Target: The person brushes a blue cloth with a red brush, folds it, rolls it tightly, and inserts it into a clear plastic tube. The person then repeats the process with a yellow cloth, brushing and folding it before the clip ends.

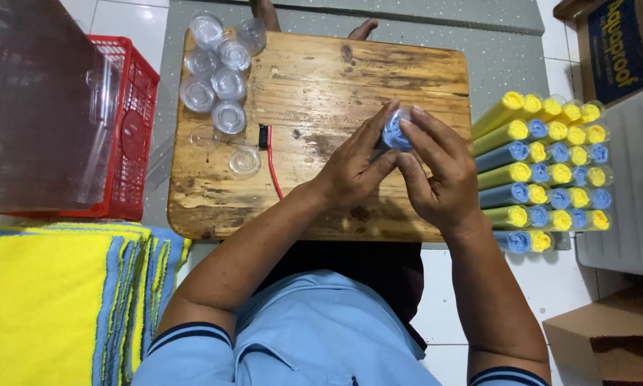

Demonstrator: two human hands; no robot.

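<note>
Both hands meet over the right half of a worn wooden board (314,78). Between them is a blue rolled cloth in a clear plastic tube (395,134), seen end-on. My left hand (354,168) grips it from the left with thumb and fingers. My right hand (439,175) wraps it from the right, fingertips on its top rim. Clear empty tubes and lids (218,71) stand in a cluster at the board's far left corner.
A stack of yellow and blue filled tubes (543,171) lies right of the board. A red crate (132,129) with a clear bin stands at left. Folded yellow and blue cloths (64,300) lie at lower left. A red-handled tool (270,161) rests on the board. Cardboard boxes (607,336) sit at right.
</note>
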